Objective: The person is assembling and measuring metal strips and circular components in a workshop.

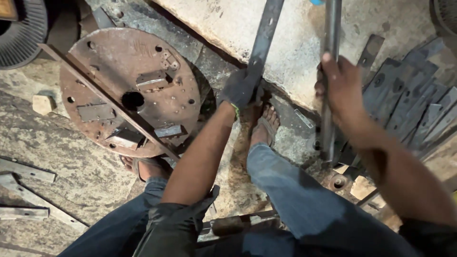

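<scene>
The person's left hand (242, 89), in a dark work glove, is closed around the lower end of a flat steel bar (264, 35) that leans up and away across a pale concrete slab (290, 43). The bare right hand (339, 85) is wrapped tight on a round steel pipe (330, 71) standing nearly upright, its foot down among scrap by the slab's edge. The hands are apart, each clamped on its own piece. Both pieces look rigid and fairly heavy for their length; the flat bar's thin edges and dusty, rusty faces seem likely to bite or slip, so a grip across the wide faces near the low end suits it, while the smooth pipe wants a full wrap at mid-height. To the left lies a rusty round steel plate (128, 90) with holes and welded blocks; to the right, a pile of cut flat plates (412, 102). Sandalled feet (264, 126) rest between them.
</scene>
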